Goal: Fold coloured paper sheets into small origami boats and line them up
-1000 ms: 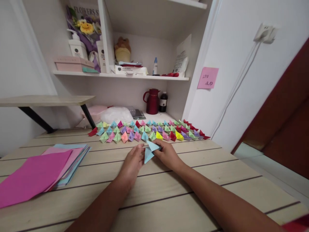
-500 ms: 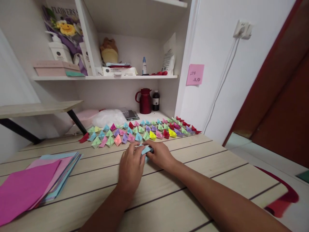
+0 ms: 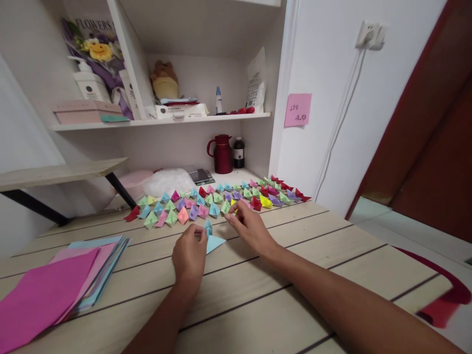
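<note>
My left hand (image 3: 191, 251) pinches a light blue folded paper (image 3: 214, 244) low over the table, in front of the paper boats. One flap of it stands up beside my fingertips, and a pointed corner reaches out to the right. Just right of it, my right hand (image 3: 250, 227) is open, thumb and forefinger bent and apart with nothing between them. It is nearest the front row of small folded paper boats (image 3: 214, 210), partly covering a few. Those boats stand in several rows in green, pink, blue, purple, red and yellow.
A stack of coloured paper sheets (image 3: 55, 275), magenta on top, lies at the left of the slatted wooden table (image 3: 295, 295). Behind the boats are a red jug (image 3: 222, 155), a dark bottle (image 3: 239, 153) and a white plastic bag (image 3: 169, 183). A small raised stand (image 3: 62, 173) is at left.
My right hand has let go of the light blue paper and moved slightly right. My left hand still holds it, a little farther left, and more of the paper shows.
</note>
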`<control>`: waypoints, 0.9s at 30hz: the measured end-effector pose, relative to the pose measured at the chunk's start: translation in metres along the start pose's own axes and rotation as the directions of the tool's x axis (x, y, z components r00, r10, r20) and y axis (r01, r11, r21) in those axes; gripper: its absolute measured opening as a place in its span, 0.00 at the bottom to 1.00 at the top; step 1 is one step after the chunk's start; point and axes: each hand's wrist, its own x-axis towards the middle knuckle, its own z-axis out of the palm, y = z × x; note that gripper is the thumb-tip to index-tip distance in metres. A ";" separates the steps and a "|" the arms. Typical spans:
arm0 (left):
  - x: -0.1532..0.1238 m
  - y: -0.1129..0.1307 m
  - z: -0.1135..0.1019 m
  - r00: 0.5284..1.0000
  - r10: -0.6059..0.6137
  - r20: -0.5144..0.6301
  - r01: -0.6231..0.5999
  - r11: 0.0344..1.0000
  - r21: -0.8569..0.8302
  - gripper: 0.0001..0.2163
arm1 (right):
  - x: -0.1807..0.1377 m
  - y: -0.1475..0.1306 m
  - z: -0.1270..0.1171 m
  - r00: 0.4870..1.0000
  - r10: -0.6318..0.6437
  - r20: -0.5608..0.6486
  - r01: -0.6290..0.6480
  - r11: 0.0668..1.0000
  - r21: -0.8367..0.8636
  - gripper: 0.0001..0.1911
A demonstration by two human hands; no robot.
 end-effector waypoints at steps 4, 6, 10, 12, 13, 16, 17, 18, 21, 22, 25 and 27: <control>-0.001 0.003 -0.002 0.999 0.004 -0.050 -0.003 1.000 0.021 0.03 | -0.009 -0.007 0.009 0.943 0.140 0.304 -0.216 0.948 0.235 0.16; -0.002 0.003 -0.001 0.997 0.025 -0.068 -0.027 1.000 -0.015 0.03 | -0.013 -0.007 0.017 0.861 0.204 0.466 -0.381 0.865 0.327 0.13; -0.004 0.004 0.004 0.990 0.100 -0.102 -0.115 0.982 -0.149 0.02 | -0.014 -0.002 0.024 0.850 0.237 0.471 -0.450 0.791 0.414 0.16; -0.006 0.004 0.005 0.985 0.139 -0.104 -0.159 0.962 -0.222 0.02 | -0.012 0.000 0.024 0.867 0.235 0.439 -0.436 0.783 0.443 0.17; -0.007 0.004 0.006 0.983 0.150 -0.103 -0.172 0.953 -0.251 0.02 | -0.011 0.000 0.023 0.875 0.224 0.429 -0.423 0.786 0.452 0.18; -0.007 0.005 0.007 0.982 0.153 -0.111 -0.181 0.934 -0.309 0.02 | -0.010 0.002 0.024 0.888 0.210 0.410 -0.400 0.793 0.460 0.16; -0.007 0.005 0.007 0.982 0.151 -0.112 -0.179 0.931 -0.318 0.02 | -0.011 0.002 0.025 0.890 0.216 0.402 -0.399 0.797 0.454 0.16; -0.007 0.005 0.007 0.982 0.151 -0.110 -0.179 0.930 -0.322 0.01 | -0.011 0.003 0.026 0.891 0.222 0.395 -0.396 0.805 0.441 0.16; -0.008 0.006 0.008 0.982 0.164 -0.098 -0.187 0.935 -0.301 0.01 | -0.012 0.006 0.028 0.912 0.196 0.361 -0.332 0.869 0.367 0.17; -0.009 0.007 0.007 0.981 0.168 -0.099 -0.190 0.941 -0.279 0.01 | -0.012 0.007 0.028 0.928 0.171 0.331 -0.285 0.897 0.338 0.18; -0.009 0.008 0.004 0.981 0.147 -0.130 -0.168 0.972 -0.166 0.01 | -0.010 0.006 0.022 0.982 0.084 0.167 -0.122 0.965 0.232 0.20; -0.007 0.007 0.001 0.980 0.113 -0.166 -0.129 0.988 -0.088 0.01 | -0.008 0.001 0.016 0.998 0.042 0.045 -0.049 0.988 0.148 0.16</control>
